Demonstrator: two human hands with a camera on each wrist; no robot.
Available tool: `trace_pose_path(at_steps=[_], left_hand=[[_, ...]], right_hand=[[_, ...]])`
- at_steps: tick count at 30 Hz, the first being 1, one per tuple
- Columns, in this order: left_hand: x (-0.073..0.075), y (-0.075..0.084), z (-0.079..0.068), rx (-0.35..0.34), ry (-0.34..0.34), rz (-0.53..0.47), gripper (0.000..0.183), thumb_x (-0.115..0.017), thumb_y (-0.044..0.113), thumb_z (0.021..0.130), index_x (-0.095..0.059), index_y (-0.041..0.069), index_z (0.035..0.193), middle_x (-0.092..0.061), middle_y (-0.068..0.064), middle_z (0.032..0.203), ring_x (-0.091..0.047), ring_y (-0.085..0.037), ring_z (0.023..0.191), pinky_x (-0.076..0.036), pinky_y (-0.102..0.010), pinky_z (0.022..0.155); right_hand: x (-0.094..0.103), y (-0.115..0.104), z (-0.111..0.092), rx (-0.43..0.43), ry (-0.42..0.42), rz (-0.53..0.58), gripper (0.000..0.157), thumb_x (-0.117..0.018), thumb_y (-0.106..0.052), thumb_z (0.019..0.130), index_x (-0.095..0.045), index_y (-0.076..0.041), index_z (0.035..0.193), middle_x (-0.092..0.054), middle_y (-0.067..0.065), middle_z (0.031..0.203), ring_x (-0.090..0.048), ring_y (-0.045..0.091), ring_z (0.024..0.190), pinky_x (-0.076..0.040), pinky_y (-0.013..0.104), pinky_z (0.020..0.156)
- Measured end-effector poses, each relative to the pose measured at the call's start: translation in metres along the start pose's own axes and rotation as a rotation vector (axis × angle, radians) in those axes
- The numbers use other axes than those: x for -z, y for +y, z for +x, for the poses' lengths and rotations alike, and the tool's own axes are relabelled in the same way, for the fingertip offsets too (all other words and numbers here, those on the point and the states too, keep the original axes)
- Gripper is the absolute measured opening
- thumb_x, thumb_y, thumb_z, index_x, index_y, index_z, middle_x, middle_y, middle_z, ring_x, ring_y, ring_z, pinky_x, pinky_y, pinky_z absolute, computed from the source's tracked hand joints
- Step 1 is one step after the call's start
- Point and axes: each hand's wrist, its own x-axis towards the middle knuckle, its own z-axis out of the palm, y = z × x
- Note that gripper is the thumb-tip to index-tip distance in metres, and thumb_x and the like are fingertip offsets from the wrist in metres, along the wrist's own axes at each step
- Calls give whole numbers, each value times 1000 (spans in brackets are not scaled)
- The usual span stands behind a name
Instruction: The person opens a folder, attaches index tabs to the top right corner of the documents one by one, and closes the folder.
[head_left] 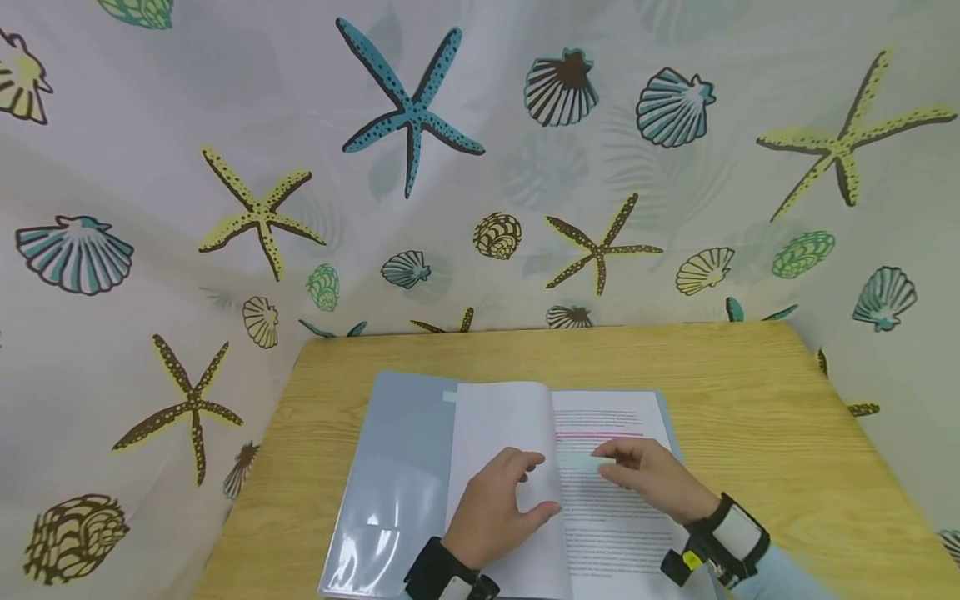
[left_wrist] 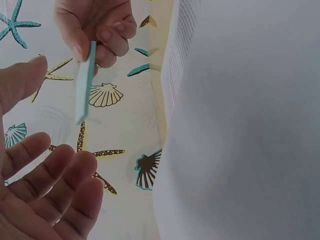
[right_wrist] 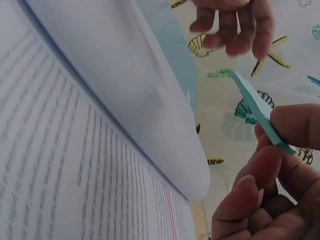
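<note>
My right hand (head_left: 660, 479) pinches a thin pad of pale teal sticky notes (right_wrist: 257, 110) between thumb and fingers, above the printed page (head_left: 611, 533) on the right. Facing it, my left hand (head_left: 495, 504) hovers over the blank white page (head_left: 502, 417), its thumb spread from loosely bent fingers and nothing between them. In the left wrist view the sticky-note pad (left_wrist: 85, 87) juts towards the left hand without touching it. Both pages belong to an open blue-grey folder (head_left: 408, 467). Pink lines (head_left: 600, 435) mark the text near the top of the printed page.
Beneath the folder is a light wooden table (head_left: 750, 392). A white cloth (head_left: 480, 175) printed with starfish and shells hangs behind it and along the sides. The folder's left cover has a shiny clear sleeve. A small pale tab (head_left: 450, 396) shows near the top of the blank page.
</note>
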Motion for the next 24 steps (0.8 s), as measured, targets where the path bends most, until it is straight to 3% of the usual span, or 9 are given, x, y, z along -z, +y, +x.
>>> trace_pose_path(at_steps=[3, 6, 10, 15, 24], left_hand=[[-1, 1, -2, -32, -13, -27, 64, -81, 42, 76, -54, 19, 128, -60, 5, 110, -59, -8, 91, -48, -17, 74], [-1, 1, -3, -85, -13, -40, 65, -82, 40, 75, -54, 18, 129, -60, 8, 109, -59, -6, 93, -47, -14, 76], [2, 0, -3, -161, -18, -32, 51, -81, 38, 77, -62, 19, 120, -63, 9, 98, -58, -3, 85, -44, -10, 71], [5, -2, -2, -224, -10, -4, 35, -80, 34, 79, -70, 19, 108, -61, 12, 87, -53, 3, 76, -40, -7, 65], [6, -2, -5, -251, -21, 65, 27, -82, 34, 76, -76, 18, 97, -57, 13, 84, -46, 5, 69, -36, -5, 61]], right_hand=[[-12, -8, -12, 9, -77, 38, 29, -62, -18, 94, -63, 4, 113, -62, 20, 104, -53, 16, 79, -47, 25, 67], [-21, -12, -19, 25, -133, 68, 27, -62, -18, 95, -64, 3, 111, -63, 19, 99, -52, 13, 75, -47, 25, 65], [-29, -13, -21, 36, -171, 94, 24, -61, -16, 95, -65, 2, 110, -61, 18, 93, -49, 10, 73, -45, 25, 64], [-32, -12, -21, 23, -171, 79, 22, -61, -18, 95, -65, 0, 108, -57, 6, 82, -47, 7, 67, -43, 25, 59], [-33, -15, -19, 22, -243, 169, 27, -56, -17, 98, -63, 5, 112, -52, -3, 76, -44, 5, 64, -37, 26, 56]])
